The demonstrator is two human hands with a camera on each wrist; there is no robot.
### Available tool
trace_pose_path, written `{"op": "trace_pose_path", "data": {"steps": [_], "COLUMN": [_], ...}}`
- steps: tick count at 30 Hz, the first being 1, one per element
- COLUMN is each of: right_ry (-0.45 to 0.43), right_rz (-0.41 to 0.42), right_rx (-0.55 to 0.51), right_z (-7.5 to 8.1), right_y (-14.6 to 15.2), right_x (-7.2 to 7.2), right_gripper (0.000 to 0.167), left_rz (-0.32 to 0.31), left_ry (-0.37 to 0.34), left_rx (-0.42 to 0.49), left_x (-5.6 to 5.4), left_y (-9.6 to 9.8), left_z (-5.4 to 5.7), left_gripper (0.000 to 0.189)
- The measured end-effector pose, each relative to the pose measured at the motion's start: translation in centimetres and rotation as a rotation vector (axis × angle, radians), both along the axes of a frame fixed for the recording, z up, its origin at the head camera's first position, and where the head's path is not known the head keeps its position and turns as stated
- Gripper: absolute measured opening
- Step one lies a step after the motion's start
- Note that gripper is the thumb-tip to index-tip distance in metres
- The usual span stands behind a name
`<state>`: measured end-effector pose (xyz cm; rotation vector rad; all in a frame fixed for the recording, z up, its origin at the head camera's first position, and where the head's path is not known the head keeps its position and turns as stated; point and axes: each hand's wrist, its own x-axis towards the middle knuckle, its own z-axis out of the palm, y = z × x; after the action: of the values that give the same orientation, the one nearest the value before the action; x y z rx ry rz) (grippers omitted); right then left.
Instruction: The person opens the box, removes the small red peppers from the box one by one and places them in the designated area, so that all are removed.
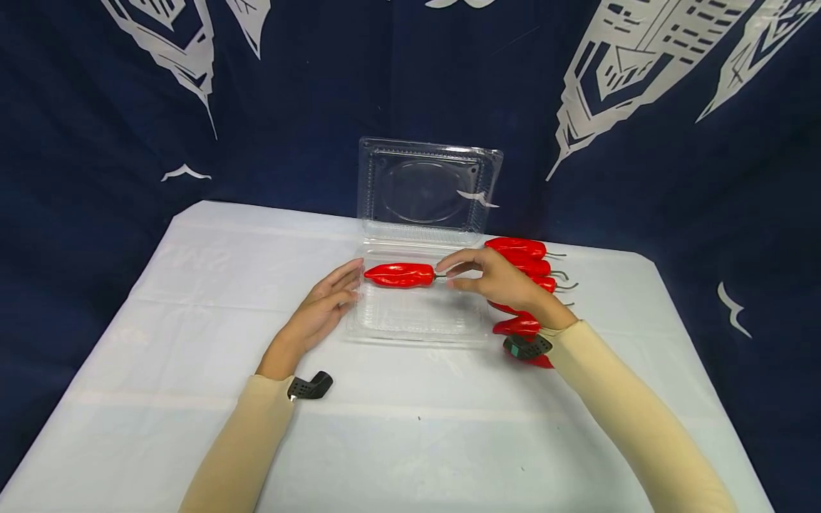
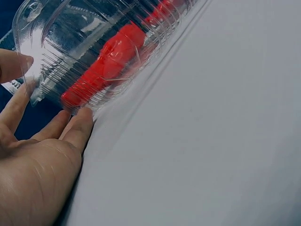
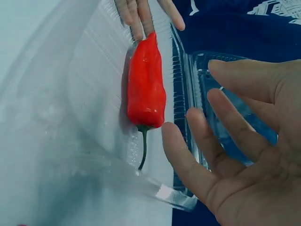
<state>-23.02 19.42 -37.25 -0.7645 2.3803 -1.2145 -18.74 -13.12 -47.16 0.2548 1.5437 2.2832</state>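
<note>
A glossy red chili pepper (image 1: pixel 400 275) with a thin green stem lies lengthwise along the back of a clear plastic clamshell container (image 1: pixel 417 331), its tip to the left. Raised behind it is the container's lid (image 1: pixel 430 189). My left hand (image 1: pixel 323 306) rests at the container's left wall; in the left wrist view its extended fingers (image 2: pixel 80 127) touch the outside of the plastic. Over the right end of the base, my right hand (image 1: pixel 490 278) spreads its fingers beside the pepper's stem. The right wrist view shows that hand (image 3: pixel 254 155) holding nothing.
Several more red chili peppers (image 1: pixel 516 326) lie in a column right of the container, stems to the right, partly hidden under my right hand and wrist. A white cloth (image 1: pixel 417 442) covers the table. Behind it hangs a dark blue curtain (image 1: pixel 308 107) with white prints.
</note>
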Motion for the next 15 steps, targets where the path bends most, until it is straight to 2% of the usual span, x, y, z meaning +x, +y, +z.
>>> {"op": "trace_pose_path", "data": {"steps": [3,6,10,15], "right_ry": [-0.085,-0.116,-0.091,-0.034], "right_rz": [-0.008,0.010,0.027,-0.007], "right_rx": [0.025,0.057,0.103,0.167], "right_z": [-0.2,-0.4,-0.5,-0.4], "right_y": [-0.8,-1.8,-3.2,-5.0], "right_x": [-0.6,-1.4,-2.2,-2.6], "right_gripper": [0.036,0.037,0.038,0.036], "left_rz": [-0.004,-0.002,0.001,-0.001], "left_ry": [0.003,0.006,0.000,0.001], "left_rx": [-0.002,-0.001,0.006,0.003], "left_x": [0.0,0.0,0.0,0.0], "left_y": [-0.1,-0.1,-0.1,-0.1], "left_z": [0.0,0.1,0.1,0.2], "left_gripper": [0.066,0.066,0.066,0.067]}}
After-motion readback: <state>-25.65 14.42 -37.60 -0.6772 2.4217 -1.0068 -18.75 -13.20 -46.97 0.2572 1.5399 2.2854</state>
